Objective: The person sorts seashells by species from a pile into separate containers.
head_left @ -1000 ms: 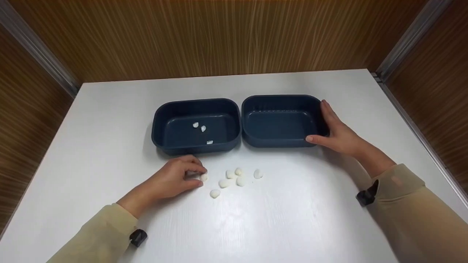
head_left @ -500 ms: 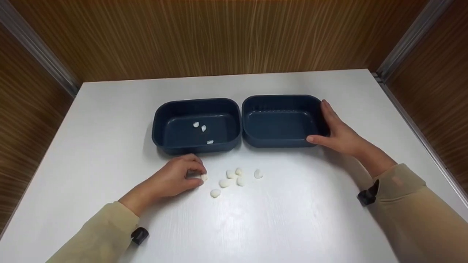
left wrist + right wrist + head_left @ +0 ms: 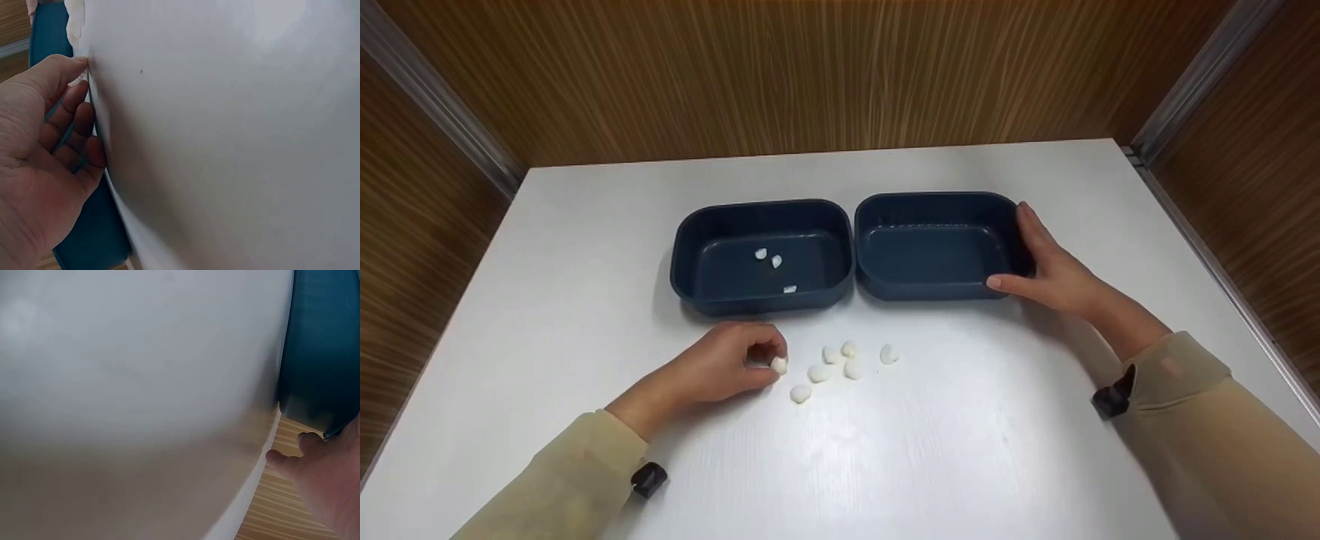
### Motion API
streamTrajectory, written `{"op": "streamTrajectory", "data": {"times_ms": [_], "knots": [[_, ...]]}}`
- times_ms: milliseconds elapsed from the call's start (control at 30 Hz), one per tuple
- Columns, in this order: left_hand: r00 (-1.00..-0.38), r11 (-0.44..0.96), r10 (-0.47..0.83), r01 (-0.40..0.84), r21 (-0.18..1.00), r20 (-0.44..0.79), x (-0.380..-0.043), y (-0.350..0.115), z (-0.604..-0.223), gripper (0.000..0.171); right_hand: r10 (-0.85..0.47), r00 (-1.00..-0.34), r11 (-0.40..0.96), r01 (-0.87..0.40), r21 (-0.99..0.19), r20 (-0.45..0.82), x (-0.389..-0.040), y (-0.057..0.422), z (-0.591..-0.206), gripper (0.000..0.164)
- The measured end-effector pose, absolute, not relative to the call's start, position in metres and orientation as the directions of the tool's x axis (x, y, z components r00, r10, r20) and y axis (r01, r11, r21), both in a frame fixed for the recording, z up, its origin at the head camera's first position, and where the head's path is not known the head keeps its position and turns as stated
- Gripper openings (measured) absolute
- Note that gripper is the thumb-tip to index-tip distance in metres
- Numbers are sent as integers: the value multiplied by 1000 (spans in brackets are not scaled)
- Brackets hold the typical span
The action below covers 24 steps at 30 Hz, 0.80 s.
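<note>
My left hand (image 3: 720, 364) pinches a small white seashell (image 3: 779, 365) between thumb and fingertips, low over the table in front of the left container. In the left wrist view a ridged edge of that shell (image 3: 77, 80) shows between the fingers. Several more white seashells (image 3: 818, 373) lie loose to its right. At the right end of the right dark blue container (image 3: 937, 289) rests my right hand (image 3: 1057, 277), its fingers extended along the side and the thumb at the front wall. The left dark blue container (image 3: 765, 305) has 3 small white pieces on its floor.
Both containers stand side by side, nearly touching, on a white table (image 3: 930, 450). Wood-patterned panels (image 3: 825, 75) rise behind the table and at both sides. A dark band with a small block (image 3: 649, 478) sits at each cuff.
The fingers of my left hand have curled in closer around the shell, which has shifted slightly. My right hand and the containers keep their places.
</note>
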<state>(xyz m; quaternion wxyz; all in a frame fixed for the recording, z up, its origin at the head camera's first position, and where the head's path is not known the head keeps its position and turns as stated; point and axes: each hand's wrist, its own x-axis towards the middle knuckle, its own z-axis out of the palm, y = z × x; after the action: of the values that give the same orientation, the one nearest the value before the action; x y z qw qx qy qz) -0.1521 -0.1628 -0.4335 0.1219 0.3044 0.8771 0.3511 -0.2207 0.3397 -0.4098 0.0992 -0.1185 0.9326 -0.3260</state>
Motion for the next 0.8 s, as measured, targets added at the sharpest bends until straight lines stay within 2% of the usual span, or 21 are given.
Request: {"op": "streamTrajectory", "data": {"times_ms": [267,433,800], "knots": [[-756,564,653,454,689,-37,-151,-158,-426,20,-283,-953,765,-154,-625,-112,-220,339,-409,120],[-753,565,656,444,695,-53,-148,-152,-411,27,-287,-953,759,-164,-630,-98,-220,339,-410,119],[-731,483,680,505,715,57,-160,-121,-352,17,-294,-952,765,-183,-618,-82,-220,340,-410,119]]}}
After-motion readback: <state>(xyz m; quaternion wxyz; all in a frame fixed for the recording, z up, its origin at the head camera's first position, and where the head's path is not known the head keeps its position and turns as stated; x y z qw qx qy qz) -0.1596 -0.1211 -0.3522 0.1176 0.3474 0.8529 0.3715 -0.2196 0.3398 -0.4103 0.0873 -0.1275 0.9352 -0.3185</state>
